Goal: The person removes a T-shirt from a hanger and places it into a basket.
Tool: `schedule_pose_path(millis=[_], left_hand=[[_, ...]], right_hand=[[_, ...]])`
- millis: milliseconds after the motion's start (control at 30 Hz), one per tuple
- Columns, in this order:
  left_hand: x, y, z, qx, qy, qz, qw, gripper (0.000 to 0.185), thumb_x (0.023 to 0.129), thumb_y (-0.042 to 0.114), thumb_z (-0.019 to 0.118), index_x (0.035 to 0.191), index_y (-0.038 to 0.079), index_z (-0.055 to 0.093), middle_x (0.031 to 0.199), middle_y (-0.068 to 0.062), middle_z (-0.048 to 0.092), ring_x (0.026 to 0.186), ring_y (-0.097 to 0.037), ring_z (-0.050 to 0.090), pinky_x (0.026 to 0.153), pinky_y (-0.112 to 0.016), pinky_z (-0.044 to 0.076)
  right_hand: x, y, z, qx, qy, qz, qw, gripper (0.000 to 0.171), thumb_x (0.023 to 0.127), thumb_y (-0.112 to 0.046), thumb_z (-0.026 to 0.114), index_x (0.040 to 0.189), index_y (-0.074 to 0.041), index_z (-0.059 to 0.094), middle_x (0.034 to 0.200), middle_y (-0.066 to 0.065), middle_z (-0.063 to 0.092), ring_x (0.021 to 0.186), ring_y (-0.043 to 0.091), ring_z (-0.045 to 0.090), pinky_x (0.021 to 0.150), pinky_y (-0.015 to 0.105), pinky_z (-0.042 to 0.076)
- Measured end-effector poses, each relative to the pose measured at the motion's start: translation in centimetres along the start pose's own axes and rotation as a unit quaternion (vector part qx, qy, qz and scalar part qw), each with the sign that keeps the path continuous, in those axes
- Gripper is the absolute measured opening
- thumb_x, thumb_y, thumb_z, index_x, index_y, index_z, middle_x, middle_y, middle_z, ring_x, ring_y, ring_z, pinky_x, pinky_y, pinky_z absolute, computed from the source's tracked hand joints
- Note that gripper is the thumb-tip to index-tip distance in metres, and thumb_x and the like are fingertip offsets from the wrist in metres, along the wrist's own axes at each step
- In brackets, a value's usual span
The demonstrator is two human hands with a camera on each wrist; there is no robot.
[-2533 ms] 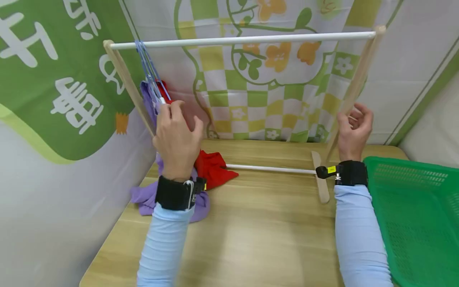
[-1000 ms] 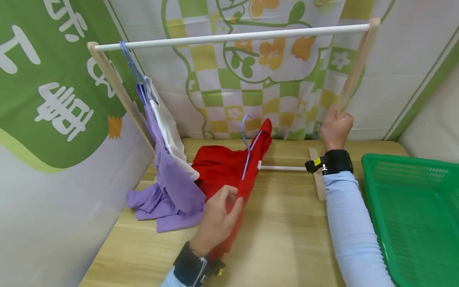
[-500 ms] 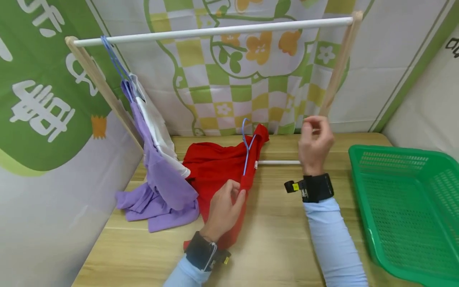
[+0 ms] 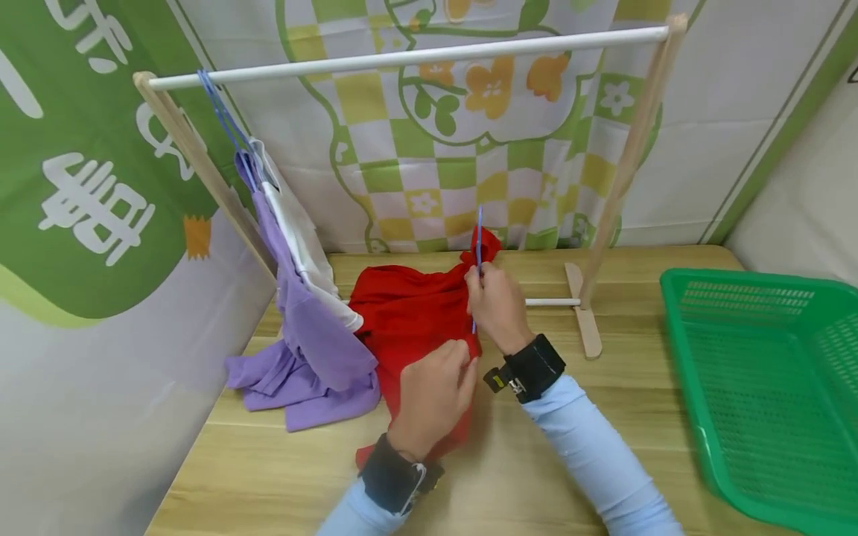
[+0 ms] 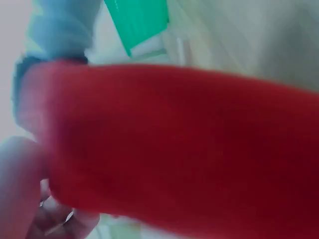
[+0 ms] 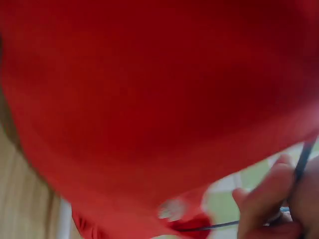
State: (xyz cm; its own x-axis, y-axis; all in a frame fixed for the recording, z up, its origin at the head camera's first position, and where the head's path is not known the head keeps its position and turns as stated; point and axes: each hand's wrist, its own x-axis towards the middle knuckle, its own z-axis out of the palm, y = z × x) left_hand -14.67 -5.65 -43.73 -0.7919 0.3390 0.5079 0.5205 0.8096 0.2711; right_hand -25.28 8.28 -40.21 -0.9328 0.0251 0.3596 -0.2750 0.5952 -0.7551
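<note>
A red garment (image 4: 415, 316) lies partly on the table and is lifted along its right side, with a blue hanger (image 4: 479, 234) inside its neck. My left hand (image 4: 432, 398) pinches the garment's edge below the hanger; in the left wrist view the red cloth (image 5: 184, 144) covers most of the picture. Higher up, my right hand (image 4: 499, 305) holds the hanger near the collar, and the right wrist view shows its fingers (image 6: 271, 191) around the hanger's thin blue wire (image 6: 303, 162). The hanger's lower part is hidden by cloth and hand.
A rack with a white top rail (image 4: 415, 56) and wooden posts stands at the back. On its left end hang a purple garment (image 4: 304, 320) and a white garment (image 4: 302, 231) on blue hangers. A green basket (image 4: 687, 387) stands at the right on the wooden table (image 4: 536, 476).
My left hand brought the red garment on its hanger away from the rack's left end. My right hand left the right post and took hold of the hanger, which has turned edge-on.
</note>
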Motion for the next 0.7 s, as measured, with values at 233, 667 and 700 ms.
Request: schedule_pose_path(millis=[233, 667, 700], left_hand=[[-0.5, 2.8, -1.8, 0.056, -0.12, 0.156, 0.9787, 0.011, 0.093, 0.027, 0.08, 0.097, 0.021, 0.072, 0.074, 0.008, 0.059, 0.062, -0.005, 0.049, 0.055, -0.01, 0.039], [5.2, -4.1, 0.1, -0.004, -0.015, -0.032, 0.9994, 0.019, 0.097, 0.023, 0.07, 0.083, 0.021, 0.058, 0.065, 0.007, 0.05, 0.058, -0.014, 0.053, 0.047, -0.029, 0.036], [5.8, -4.7, 0.2, -0.015, -0.011, -0.056, 0.9982, 0.017, 0.098, 0.023, 0.069, 0.085, 0.02, 0.059, 0.066, 0.006, 0.052, 0.059, -0.016, 0.054, 0.048, -0.031, 0.036]], right_hand=[[4.2, 1.8, -3.6, 0.005, 0.035, 0.028, 0.999, 0.039, 0.11, -0.02, 0.047, 0.097, 0.0, 0.078, 0.061, 0.009, 0.067, 0.05, 0.019, 0.062, 0.049, 0.03, 0.045], [4.9, -2.8, -11.2, 0.038, -0.202, 0.074, 0.976, 0.044, 0.108, -0.013, 0.044, 0.084, 0.006, 0.076, 0.058, -0.002, 0.06, 0.048, 0.008, 0.045, 0.046, 0.023, 0.035], [4.3, -3.5, -11.8, 0.029, -0.215, 0.07, 0.974, 0.042, 0.107, -0.014, 0.045, 0.086, 0.003, 0.076, 0.057, -0.002, 0.059, 0.049, 0.008, 0.046, 0.046, 0.023, 0.035]])
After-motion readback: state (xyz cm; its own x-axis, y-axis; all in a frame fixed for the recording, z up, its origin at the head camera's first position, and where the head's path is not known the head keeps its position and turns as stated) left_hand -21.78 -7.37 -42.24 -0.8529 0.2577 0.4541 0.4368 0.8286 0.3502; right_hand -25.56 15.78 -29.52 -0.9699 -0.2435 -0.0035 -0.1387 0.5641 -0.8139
